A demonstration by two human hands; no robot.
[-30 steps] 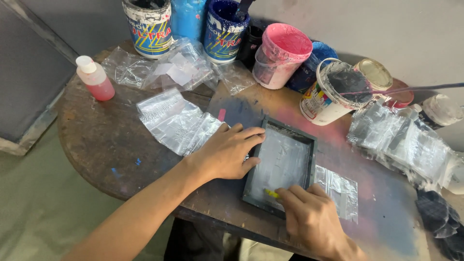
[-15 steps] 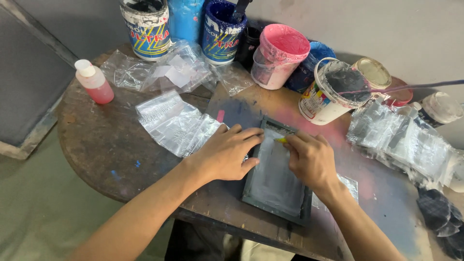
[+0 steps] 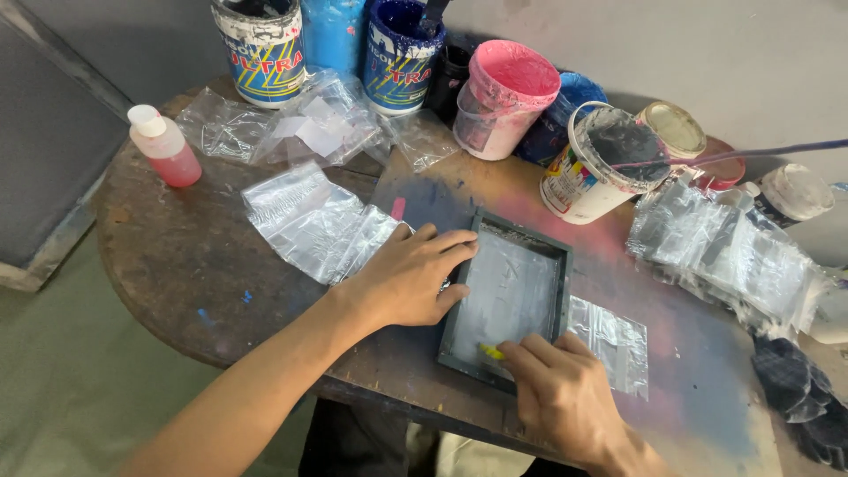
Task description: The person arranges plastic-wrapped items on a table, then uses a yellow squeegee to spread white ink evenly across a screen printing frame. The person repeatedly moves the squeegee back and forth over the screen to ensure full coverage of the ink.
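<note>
The left hand [image 3: 408, 281] lay flat, fingers spread, pressing the left rail of the small dark-framed rectangular printing screen [image 3: 508, 296] on the stained round wooden table [image 3: 190, 265]. The right hand [image 3: 565, 389] gripped a small yellow squeegee [image 3: 491, 352] at the frame's near edge. A clear plastic bag [image 3: 609, 340] protruded from underneath. Slack left-hand pressure could let the frame shift and smear. The squeegee was mostly hidden.

The small rectangular screen-printing frame [image 3: 508, 300] with dark green edges lies flat on the paint-stained round table, its grey mesh facing up. A small yellow squeegee piece [image 3: 491, 352] rests at its near edge — only the tip is visible.
</note>
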